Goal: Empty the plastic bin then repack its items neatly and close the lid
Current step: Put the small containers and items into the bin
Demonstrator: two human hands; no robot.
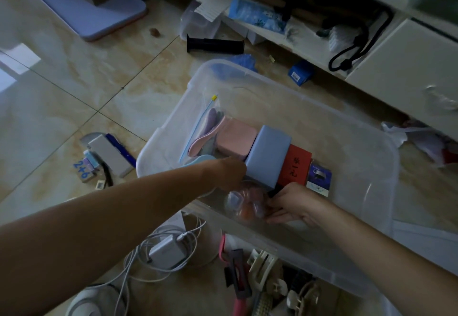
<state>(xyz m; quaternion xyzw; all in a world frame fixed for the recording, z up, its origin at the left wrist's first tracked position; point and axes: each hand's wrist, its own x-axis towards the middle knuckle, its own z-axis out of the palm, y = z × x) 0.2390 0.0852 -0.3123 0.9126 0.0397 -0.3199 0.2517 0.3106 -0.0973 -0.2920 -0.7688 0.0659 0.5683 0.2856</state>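
Note:
A clear plastic bin (366,147) stands open on the tiled floor. Inside, in a row, lie a zip bag of pastel items (205,129), a pink box (235,138), a blue box (269,155), a red box (295,165) and a small purple card (319,178). My left hand (228,172) reaches into the bin and touches the blue box's near corner. My right hand (288,203) holds a clear packet of small round pieces (245,203) at the bin's near wall. No lid is plainly in view.
A white charger with coiled cables (166,251), hair clips and a pink tool (260,273) lie on the floor in front of the bin. A grey case and number blocks (106,154) lie left. A black tube (215,45), a blue box (300,72) and a cluttered white shelf stand behind.

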